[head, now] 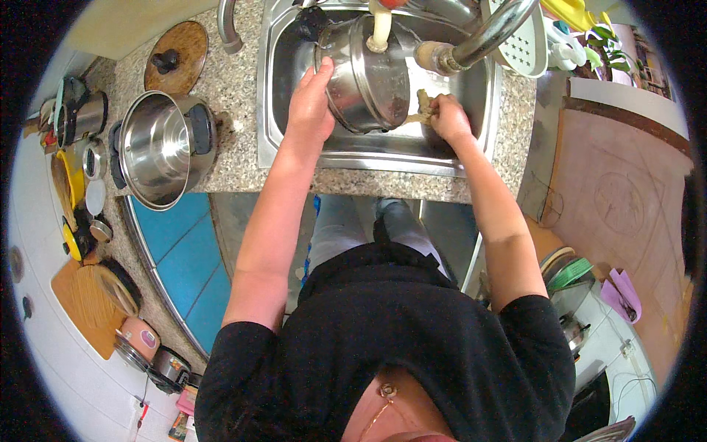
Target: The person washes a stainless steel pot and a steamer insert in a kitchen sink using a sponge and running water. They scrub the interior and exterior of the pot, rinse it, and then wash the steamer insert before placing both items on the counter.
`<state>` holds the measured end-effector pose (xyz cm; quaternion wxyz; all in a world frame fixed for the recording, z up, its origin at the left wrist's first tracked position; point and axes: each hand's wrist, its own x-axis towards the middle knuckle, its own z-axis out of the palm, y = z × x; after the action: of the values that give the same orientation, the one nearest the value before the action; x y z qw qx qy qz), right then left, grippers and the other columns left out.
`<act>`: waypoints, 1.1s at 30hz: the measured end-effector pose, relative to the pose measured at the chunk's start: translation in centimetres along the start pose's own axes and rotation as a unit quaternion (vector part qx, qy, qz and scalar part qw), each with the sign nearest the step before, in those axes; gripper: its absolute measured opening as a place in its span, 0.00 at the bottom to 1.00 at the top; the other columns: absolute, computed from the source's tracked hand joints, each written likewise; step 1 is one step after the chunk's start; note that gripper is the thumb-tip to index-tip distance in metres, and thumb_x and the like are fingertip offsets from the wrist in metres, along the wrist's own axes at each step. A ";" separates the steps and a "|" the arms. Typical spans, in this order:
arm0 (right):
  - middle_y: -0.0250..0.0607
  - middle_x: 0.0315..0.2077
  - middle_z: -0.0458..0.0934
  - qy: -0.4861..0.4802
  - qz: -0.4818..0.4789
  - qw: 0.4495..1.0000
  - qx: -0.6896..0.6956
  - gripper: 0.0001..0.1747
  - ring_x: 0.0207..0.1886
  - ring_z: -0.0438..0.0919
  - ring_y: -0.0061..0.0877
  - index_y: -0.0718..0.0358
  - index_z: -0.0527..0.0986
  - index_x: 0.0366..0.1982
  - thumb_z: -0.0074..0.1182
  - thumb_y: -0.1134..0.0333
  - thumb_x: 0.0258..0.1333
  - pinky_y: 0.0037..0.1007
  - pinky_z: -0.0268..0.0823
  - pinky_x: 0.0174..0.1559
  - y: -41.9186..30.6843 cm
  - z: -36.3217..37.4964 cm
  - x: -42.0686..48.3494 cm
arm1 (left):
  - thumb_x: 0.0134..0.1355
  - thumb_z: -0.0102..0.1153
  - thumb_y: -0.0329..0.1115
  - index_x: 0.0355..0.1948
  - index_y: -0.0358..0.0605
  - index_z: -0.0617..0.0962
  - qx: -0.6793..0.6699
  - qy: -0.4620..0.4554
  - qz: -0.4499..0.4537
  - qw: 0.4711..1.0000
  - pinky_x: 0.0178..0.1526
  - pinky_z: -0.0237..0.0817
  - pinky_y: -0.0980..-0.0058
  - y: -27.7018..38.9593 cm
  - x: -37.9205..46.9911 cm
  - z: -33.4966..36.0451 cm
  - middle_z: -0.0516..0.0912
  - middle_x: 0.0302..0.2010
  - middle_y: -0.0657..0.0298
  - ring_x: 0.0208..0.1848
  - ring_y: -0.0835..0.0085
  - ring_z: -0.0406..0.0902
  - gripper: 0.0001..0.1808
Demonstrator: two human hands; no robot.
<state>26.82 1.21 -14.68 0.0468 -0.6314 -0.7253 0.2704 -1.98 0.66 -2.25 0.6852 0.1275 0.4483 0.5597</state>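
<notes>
A stainless steel pot (367, 77) lies tilted on its side in the metal sink (381, 160), its base turned to the right. My left hand (312, 108) rests against the pot's left rim, the thumb and fingers along the edge, and steadies it. Pinched in the fingers of my right hand (450, 117) is a yellowish-brown scrubbing cloth or pad (424, 108), just right of the pot's base. One black handle (310, 23) of the pot shows at the upper left. The pot's underside is partly turned from view.
Over the sink reach a curved metal faucet (486, 38) and a pale spout (381, 27). On the granite counter (237, 121) at left stand another steel pot (160, 149) and a brown lid (177, 58). A white perforated drainer (522, 47) adjoins the sink's upper right.
</notes>
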 end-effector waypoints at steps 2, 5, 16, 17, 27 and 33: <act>0.52 0.41 0.73 0.013 0.009 1.000 0.011 0.14 0.47 0.73 0.49 0.63 0.73 0.34 0.59 0.68 0.43 0.42 0.67 0.50 1.6 -0.1 0.0 | 0.69 0.44 0.41 0.53 0.38 0.69 0.001 -0.006 -0.001 1.000 0.50 0.72 0.61 -0.2 0.3 -1.2 0.77 0.49 0.56 0.49 0.65 0.78 0.19; 0.50 0.46 0.71 0.033 0.036 0.999 -0.023 0.21 0.50 0.71 0.48 0.55 0.70 0.45 0.59 0.67 0.46 0.43 0.66 0.52 -0.2 -0.3 0.1 | 0.69 0.44 0.41 0.53 0.39 0.69 0.004 0.041 -0.006 0.999 0.50 0.71 0.61 -0.1 0.3 -1.9 0.77 0.49 0.56 0.48 0.65 0.78 0.19; 0.49 0.55 0.66 -0.083 -0.067 0.981 -0.164 0.28 0.59 0.66 0.42 0.62 0.69 0.52 0.59 0.60 0.49 0.39 0.63 0.58 -5.8 -3.2 0.7 | 0.65 0.50 0.49 0.51 0.42 0.73 0.049 0.126 0.000 0.991 0.54 0.67 0.61 4.7 -2.3 -1.4 0.78 0.50 0.59 0.52 0.66 0.75 0.23; 0.49 0.56 0.66 -0.025 -0.120 0.986 -0.109 0.32 0.60 0.65 0.41 0.64 0.68 0.53 0.62 0.59 0.47 0.38 0.63 0.57 -4.9 -1.7 1.5 | 0.66 0.49 0.49 0.53 0.41 0.72 0.035 0.126 -0.004 0.991 0.56 0.65 0.60 5.7 -2.5 -1.5 0.77 0.52 0.58 0.54 0.65 0.74 0.24; 0.53 0.51 0.72 -0.064 -0.113 0.857 0.498 0.25 0.54 0.72 0.41 0.65 0.71 0.50 0.58 0.62 0.51 0.35 0.64 0.55 -15.7 7.5 6.2 | 0.65 0.52 0.43 0.49 0.39 0.75 0.151 0.119 0.032 0.981 0.55 0.64 0.65 10.4 -4.6 -0.6 0.79 0.48 0.60 0.49 0.67 0.75 0.19; 0.55 0.50 0.72 -0.142 -0.045 0.907 0.395 0.22 0.53 0.73 0.44 0.64 0.72 0.48 0.57 0.64 0.51 0.36 0.65 0.54 -13.1 5.7 5.9 | 0.64 0.54 0.42 0.44 0.40 0.77 0.154 0.106 0.045 0.981 0.50 0.66 0.69 10.4 -4.3 -1.0 0.80 0.43 0.63 0.45 0.72 0.76 0.16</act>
<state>11.61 4.15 -15.19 0.2005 -0.4832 -0.5857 0.6191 -9.39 0.06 6.21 0.5801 0.1912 0.5929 0.5248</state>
